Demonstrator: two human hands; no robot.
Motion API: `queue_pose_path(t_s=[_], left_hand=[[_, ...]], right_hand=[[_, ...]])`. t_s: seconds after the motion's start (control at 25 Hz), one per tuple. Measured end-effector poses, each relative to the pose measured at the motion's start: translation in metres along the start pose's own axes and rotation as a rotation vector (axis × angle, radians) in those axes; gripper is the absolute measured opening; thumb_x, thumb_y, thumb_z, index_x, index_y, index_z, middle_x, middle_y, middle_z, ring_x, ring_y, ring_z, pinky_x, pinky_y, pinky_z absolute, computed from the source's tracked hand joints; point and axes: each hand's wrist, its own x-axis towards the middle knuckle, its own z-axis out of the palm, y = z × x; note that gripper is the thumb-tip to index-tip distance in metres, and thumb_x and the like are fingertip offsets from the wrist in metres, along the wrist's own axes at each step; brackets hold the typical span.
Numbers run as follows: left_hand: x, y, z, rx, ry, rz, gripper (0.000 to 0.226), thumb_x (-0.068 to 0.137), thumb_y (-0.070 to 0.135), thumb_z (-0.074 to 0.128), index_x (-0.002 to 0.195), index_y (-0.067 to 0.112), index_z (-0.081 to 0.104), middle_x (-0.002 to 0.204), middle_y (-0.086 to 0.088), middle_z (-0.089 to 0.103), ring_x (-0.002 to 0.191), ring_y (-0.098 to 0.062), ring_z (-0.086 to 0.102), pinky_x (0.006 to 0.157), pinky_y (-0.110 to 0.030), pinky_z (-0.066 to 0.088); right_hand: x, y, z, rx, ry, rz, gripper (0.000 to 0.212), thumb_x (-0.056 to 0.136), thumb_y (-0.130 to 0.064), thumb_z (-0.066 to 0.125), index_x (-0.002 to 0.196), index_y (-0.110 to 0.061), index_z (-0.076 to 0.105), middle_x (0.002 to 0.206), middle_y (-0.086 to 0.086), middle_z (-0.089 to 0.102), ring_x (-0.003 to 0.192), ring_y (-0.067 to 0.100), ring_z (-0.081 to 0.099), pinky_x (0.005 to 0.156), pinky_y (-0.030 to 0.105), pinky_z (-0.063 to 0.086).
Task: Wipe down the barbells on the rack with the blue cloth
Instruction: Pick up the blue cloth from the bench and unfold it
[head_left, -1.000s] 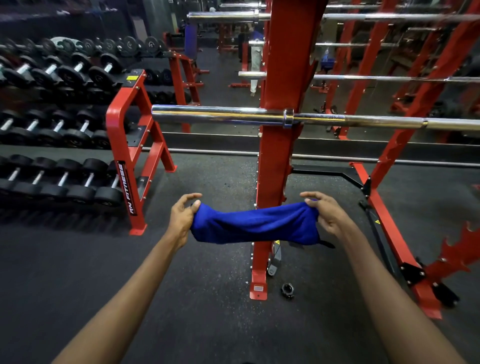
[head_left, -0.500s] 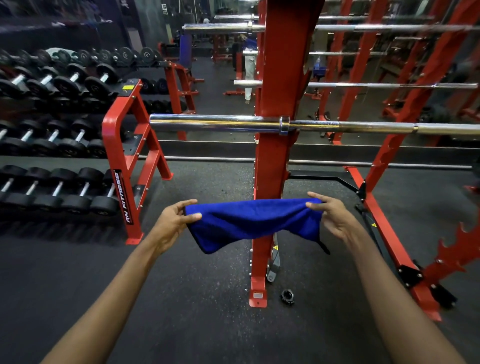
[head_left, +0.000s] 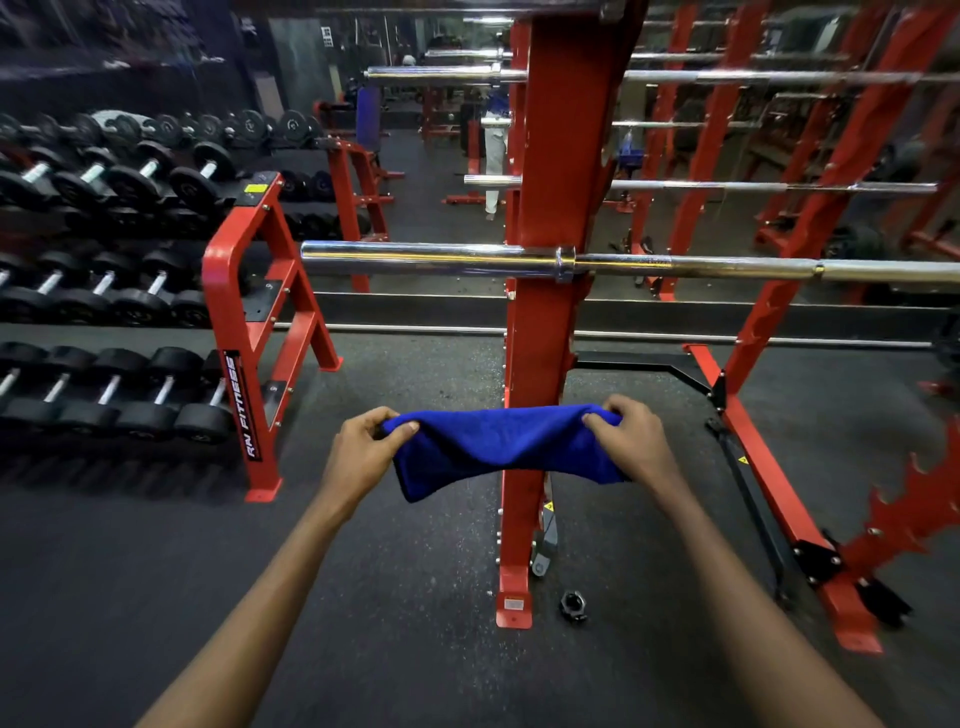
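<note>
Left grip (head_left: 363, 452): thumb and fingertips pinched on the left end of the blue cloth (head_left: 498, 447). Right grip (head_left: 631, 441): the same pinch on the right end. Neither has hold of anything else.

The cloth hangs bunched between the two grips and sags in the middle. It is held in the air in front of the red rack upright (head_left: 545, 338), well below the nearest barbell (head_left: 431, 257). It touches no bar.

The nearest barbell lies level across the rack, with its thick chrome sleeve left of the upright and its thinner shaft running off to the right. Above it sit a middle barbell (head_left: 753, 185) and a top barbell (head_left: 441, 76).

Progress, my reading: the cloth is in hand, but no wiping stroke has landed on any bar yet. All the chrome shines alike, so I can't tell a wiped bar from an unwiped one — I count every bar as left to do. The likely first move is to lift the cloth to the nearest sleeve.

Also noted — a dumbbell rack (head_left: 244, 338) to the left, and a loose collar (head_left: 572, 605) on the floor (head_left: 389, 597) by the upright's foot.
</note>
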Motion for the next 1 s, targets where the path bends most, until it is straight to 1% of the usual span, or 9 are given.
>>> queue_pose_path(t_s=[0.12,0.24,0.32,0.4,0.56,0.68,0.8,0.92,1.0], left_hand=[[-0.027,0.036,0.027,-0.25,-0.017,0.033,0.03,0.084,0.039,0.075,0.082,0.01,0.07,0.074,-0.003,0.071,0.069,-0.013,0.059,0.065,-0.04,0.046],[-0.05,0.062,0.04,-0.441,-0.032,0.088,0.025,0.095,0.024,0.071,0.087,0.0,0.069,0.076,-0.007,0.066,0.074,-0.014,0.057,0.068,-0.034,0.044],[-0.06,0.069,0.032,-0.506,-0.036,0.109,0.029,0.094,0.035,0.072,0.093,0.006,0.071,0.079,-0.004,0.068,0.076,-0.01,0.058,0.069,-0.027,0.047],[-0.066,0.071,0.022,-0.514,-0.057,0.105,0.036,0.083,0.039,0.08,0.098,0.009,0.069,0.08,0.003,0.068,0.075,-0.005,0.059,0.069,-0.019,0.047],[-0.064,0.06,0.007,-0.538,-0.086,0.092,0.031,0.079,0.007,0.083,0.105,0.002,0.066,0.088,-0.001,0.072,0.082,-0.008,0.065,0.077,-0.02,0.052],[-0.057,0.048,-0.016,-0.718,-0.255,0.083,0.029,0.083,0.004,0.075,0.111,0.003,0.067,0.104,-0.012,0.072,0.099,-0.019,0.066,0.092,-0.029,0.054],[-0.054,0.037,-0.042,-0.879,-0.415,0.024,0.04,0.084,-0.002,0.065,0.124,-0.002,0.061,0.117,-0.016,0.068,0.108,-0.022,0.066,0.097,-0.03,0.054],[-0.05,0.025,-0.053,-0.932,-0.426,-0.022,0.044,0.082,0.004,0.069,0.125,0.0,0.06,0.118,-0.013,0.067,0.108,-0.021,0.066,0.095,-0.03,0.055],[-0.047,0.016,-0.054,-0.898,-0.355,-0.034,0.035,0.085,0.001,0.068,0.119,0.001,0.061,0.112,-0.012,0.068,0.105,-0.02,0.066,0.093,-0.028,0.055]], right_hand=[[-0.029,-0.054,0.026,0.317,-0.068,0.011,0.031,0.088,-0.025,0.073,0.066,-0.019,0.053,0.064,-0.004,0.056,0.067,0.016,0.054,0.067,0.034,0.042],[-0.06,-0.091,0.055,0.423,-0.159,-0.164,0.024,0.088,-0.04,0.071,0.075,-0.024,0.058,0.077,-0.006,0.059,0.074,0.01,0.055,0.077,0.035,0.046],[-0.073,-0.102,0.058,0.457,-0.183,-0.255,0.011,0.099,-0.03,0.061,0.091,-0.025,0.065,0.093,-0.007,0.059,0.088,0.008,0.058,0.085,0.028,0.046],[-0.081,-0.105,0.055,0.498,-0.238,-0.365,0.021,0.098,-0.016,0.05,0.104,-0.02,0.07,0.106,-0.011,0.059,0.098,0.009,0.061,0.087,0.026,0.051],[-0.081,-0.102,0.067,0.356,-0.23,-0.58,0.041,0.088,0.009,0.054,0.111,-0.019,0.073,0.116,-0.008,0.062,0.101,0.007,0.062,0.089,0.018,0.049],[-0.066,-0.093,0.074,0.419,-0.284,-0.286,0.05,0.087,-0.018,0.081,0.131,-0.023,0.056,0.13,-0.004,0.059,0.11,0.009,0.06,0.09,0.024,0.049],[-0.062,-0.083,0.068,0.724,-0.713,0.133,0.074,0.075,-0.053,0.08,0.136,-0.018,0.058,0.132,0.002,0.068,0.115,0.011,0.066,0.091,0.02,0.054],[-0.079,-0.079,0.073,0.975,-0.929,0.228,0.046,0.076,-0.043,0.083,0.112,-0.014,0.077,0.106,0.003,0.078,0.093,0.011,0.074,0.077,0.022,0.059],[-0.083,-0.083,0.081,0.961,-0.9,0.158,0.044,0.075,-0.034,0.088,0.111,-0.011,0.077,0.105,0.006,0.077,0.09,0.012,0.072,0.076,0.021,0.057]])
